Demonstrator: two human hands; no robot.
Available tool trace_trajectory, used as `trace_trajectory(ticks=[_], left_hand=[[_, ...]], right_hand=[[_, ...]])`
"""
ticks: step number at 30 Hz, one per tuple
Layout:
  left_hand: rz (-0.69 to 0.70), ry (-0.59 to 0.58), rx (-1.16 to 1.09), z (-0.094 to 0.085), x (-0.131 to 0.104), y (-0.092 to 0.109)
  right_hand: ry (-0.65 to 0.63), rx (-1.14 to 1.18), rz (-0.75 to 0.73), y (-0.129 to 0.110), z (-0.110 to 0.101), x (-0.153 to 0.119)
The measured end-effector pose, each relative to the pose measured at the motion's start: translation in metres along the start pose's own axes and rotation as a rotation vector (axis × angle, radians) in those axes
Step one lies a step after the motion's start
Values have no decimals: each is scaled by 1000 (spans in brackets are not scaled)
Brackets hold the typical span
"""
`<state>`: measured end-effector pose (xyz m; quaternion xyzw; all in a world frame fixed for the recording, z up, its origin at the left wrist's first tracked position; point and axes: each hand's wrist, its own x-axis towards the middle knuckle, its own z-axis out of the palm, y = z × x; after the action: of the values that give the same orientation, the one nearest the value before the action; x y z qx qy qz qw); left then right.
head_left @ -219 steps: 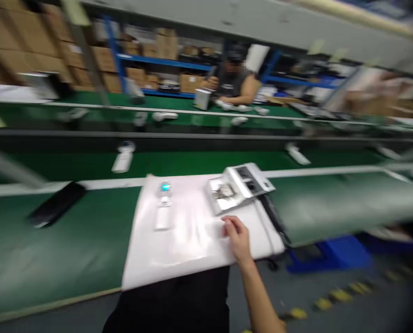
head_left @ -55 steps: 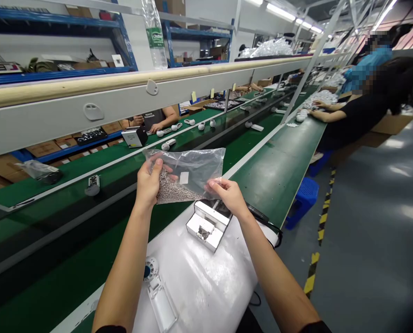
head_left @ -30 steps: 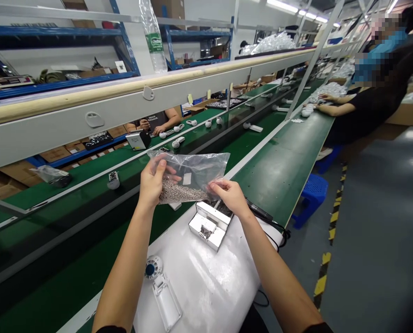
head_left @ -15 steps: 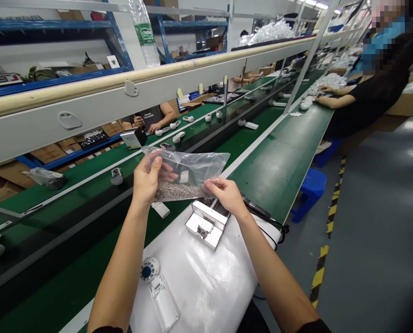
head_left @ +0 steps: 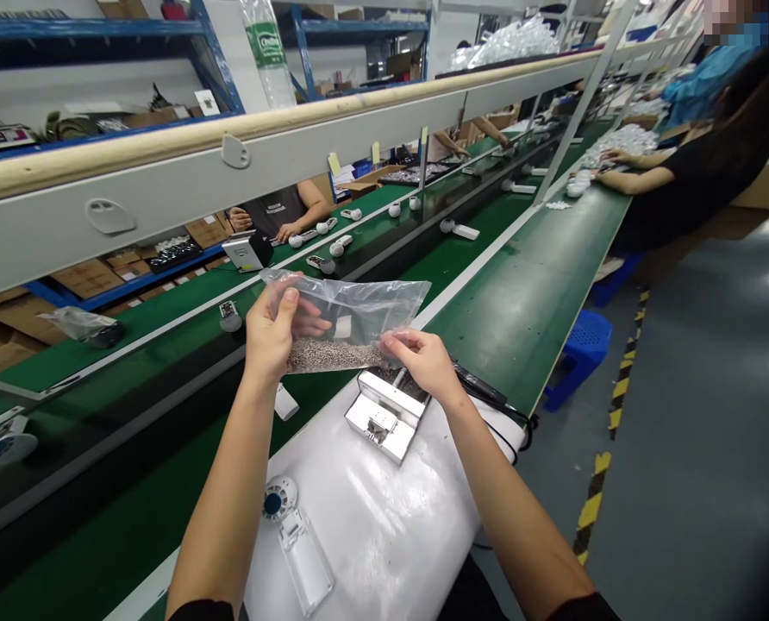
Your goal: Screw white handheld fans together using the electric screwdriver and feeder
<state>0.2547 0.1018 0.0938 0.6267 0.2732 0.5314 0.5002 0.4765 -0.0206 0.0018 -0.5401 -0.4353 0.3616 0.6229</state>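
Observation:
A clear plastic bag [head_left: 371,302] with many tiny metal screws along its bottom is stretched between my two hands. My left hand [head_left: 273,332] grips its left end, thumb in front and the fingers seen through the film. At the lower right corner, my right hand [head_left: 423,358] pinches the bag between thumb and fingers. Just below stands a white box-shaped device [head_left: 384,418] with a small mechanism on its front, partly behind the bag and my right hand. A white handheld fan housing [head_left: 303,561] with a round blue-centred head lies near my left forearm.
A white-covered work surface [head_left: 384,535] lies before me. The green conveyor [head_left: 184,414] carries several white fan parts on the left. A black cable [head_left: 520,440] hangs at the surface's right edge. A blue stool [head_left: 578,354] and co-workers are farther along the line.
Both hands keep hold of the bag in nearly the same place. Fan parts on the conveyor have shifted a little, and the view has tilted slightly.

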Motion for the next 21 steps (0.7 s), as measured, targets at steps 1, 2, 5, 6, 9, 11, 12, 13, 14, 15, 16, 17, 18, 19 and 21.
trace_trajectory(ticks=[1, 2, 5, 6, 9, 11, 12, 13, 14, 15, 16, 17, 18, 19, 21], left_hand=[[1, 5, -2, 0, 0, -1], [1, 9, -5, 0, 0, -2], [-5, 14, -12, -2, 0, -4], [-7, 12, -13, -2, 0, -5], [-2, 3, -19, -2, 1, -5], [1, 0, -20, -2, 0, -4], [2, 1, -18, -2, 0, -4], [4, 3, -15, -2, 1, -4], [7, 3, -13, -2, 1, -5], [13, 3, -12, -2, 2, -5], [20, 3, -14, -3, 2, -5], [28, 4, -17, -3, 4, -5], [34, 4, -20, -3, 5, -4], [39, 2, -24, -3, 6, -3], [44, -3, -32, -3, 9, 1]], right_hand=[[0, 1, -1, 0, 0, 0], [-1, 3, -2, 1, 0, 0], [-1, 7, -6, 2, 0, 0], [-2, 8, -8, 2, 0, 1], [-10, 11, -14, 3, 0, 1], [-17, 10, -14, 3, -1, 1], [-19, 8, -13, 3, -1, 1], [-20, 7, -13, 3, -1, 1], [-21, 8, -12, 3, -1, 1], [-20, 9, -13, 3, -1, 1], [-21, 12, -13, 3, -1, 1], [-20, 15, -14, 3, -1, 2], [-20, 18, -15, 3, 0, 2], [-19, 20, -15, 3, 0, 2], [-12, 21, -17, 2, 0, 1]])
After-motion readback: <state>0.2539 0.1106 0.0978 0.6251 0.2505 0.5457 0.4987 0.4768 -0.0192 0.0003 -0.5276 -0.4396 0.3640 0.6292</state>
